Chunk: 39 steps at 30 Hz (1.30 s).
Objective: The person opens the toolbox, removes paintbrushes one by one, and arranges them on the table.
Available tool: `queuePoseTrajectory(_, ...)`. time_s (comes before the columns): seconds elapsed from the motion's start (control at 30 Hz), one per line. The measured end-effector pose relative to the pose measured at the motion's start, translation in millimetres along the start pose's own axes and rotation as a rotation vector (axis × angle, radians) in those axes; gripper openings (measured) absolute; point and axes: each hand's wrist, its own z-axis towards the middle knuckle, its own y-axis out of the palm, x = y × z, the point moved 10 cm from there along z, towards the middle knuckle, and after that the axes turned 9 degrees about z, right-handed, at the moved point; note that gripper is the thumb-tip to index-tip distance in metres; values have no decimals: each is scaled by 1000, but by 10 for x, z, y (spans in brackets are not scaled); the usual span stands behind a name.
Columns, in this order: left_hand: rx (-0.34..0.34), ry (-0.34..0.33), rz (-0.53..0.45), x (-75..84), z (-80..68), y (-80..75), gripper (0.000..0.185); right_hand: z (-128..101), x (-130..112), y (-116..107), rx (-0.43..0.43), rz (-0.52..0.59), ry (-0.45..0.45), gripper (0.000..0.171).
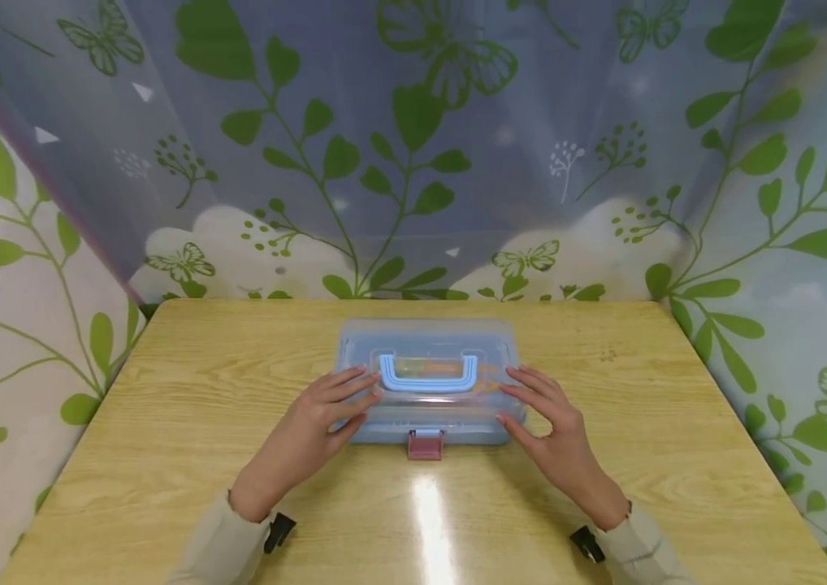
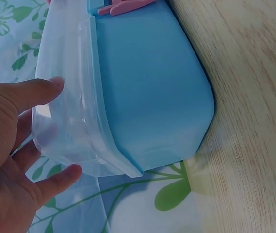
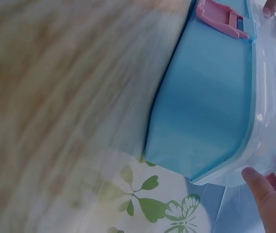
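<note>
Where the yellow wood-grain table [image 1: 201,422] nears its far edge, midway between corners: one light-blue plastic box [image 2: 138,92], transparent lid [image 1: 421,404], pink latch [image 1: 425,446]; left hand [image 1: 320,414], right hand [image 1: 551,418], fingers spread wide, touching opposite lid ends.

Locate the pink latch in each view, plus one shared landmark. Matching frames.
Head: pink latch below centre, on the box's near side.
Left wrist: at the top edge near the middle, partly cut off.
Right wrist: near the top, right of centre.
Shared landmark: the box's blue base.
</note>
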Motion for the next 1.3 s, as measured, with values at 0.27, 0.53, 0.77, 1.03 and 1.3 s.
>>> queuePoseTrajectory(0.27, -2, 26, 31, -2, -13, -2, 49, -10, 34, -9, -13, 1, 31, 58)
queuePoseTrajectory(0.53, 23, 41, 31, 9, -18, -21, 47, -6, 45, -25, -29, 60, 90, 53)
queuePoseTrajectory(0.77, 65, 20, -7, -30, -8, -45, 44, -15, 137, -49, -4, 147, 181, 49)
queuePoseTrajectory(1.03, 132, -2, -124, -100, -14, -125, 45, 21, 144, -67, 15, 244, 246, 55)
queuePoseTrajectory(1.3, 205, -3, -213, -176, 33, -261, 46, 74, 108, -55, -8, 308, 230, 78)
